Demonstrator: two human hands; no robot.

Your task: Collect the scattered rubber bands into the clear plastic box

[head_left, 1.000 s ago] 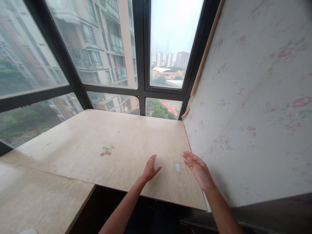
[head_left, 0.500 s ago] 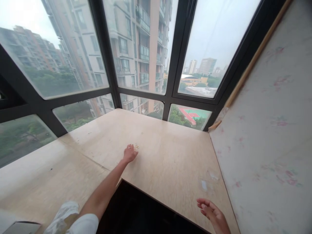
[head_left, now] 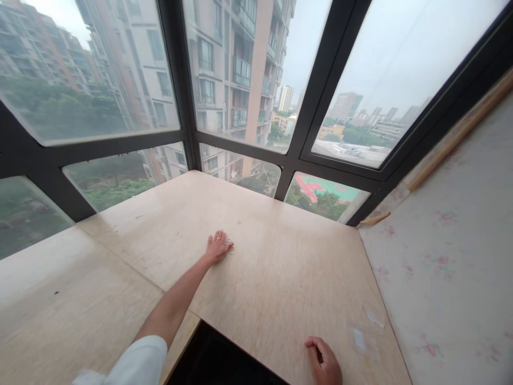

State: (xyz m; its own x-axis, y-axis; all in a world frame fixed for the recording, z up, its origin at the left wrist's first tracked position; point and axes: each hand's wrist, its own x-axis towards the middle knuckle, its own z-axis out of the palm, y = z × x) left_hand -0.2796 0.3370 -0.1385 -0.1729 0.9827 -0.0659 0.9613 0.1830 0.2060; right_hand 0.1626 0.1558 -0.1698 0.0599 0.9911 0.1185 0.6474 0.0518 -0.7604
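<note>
My left hand (head_left: pixel 217 247) reaches out over the pale wooden board, palm down. Its fingers lie flat and slightly spread over a few small thin rings (head_left: pixel 231 252), some of which show at the fingertips and others may be covered. A single loose ring (head_left: pixel 239 222) lies a little farther back. Near the front edge of the board is my right hand (head_left: pixel 325 361), its fingers curled in towards the thumb around a dark hollow. I see nothing held in it.
The wooden board (head_left: pixel 264 278) has a dark opening (head_left: pixel 224 358) at the front. A clear plastic bag (head_left: pixel 359 339) with a white label lies by the papered wall (head_left: pixel 449 289) on the right. A small dark speck (head_left: pixel 56 292) is on the left. Window frames (head_left: pixel 188 144) edge the back.
My left hand has flattened and its fingers have spread over the rings. My right hand has curled its fingers inward. The view has shifted and tilted slightly.
</note>
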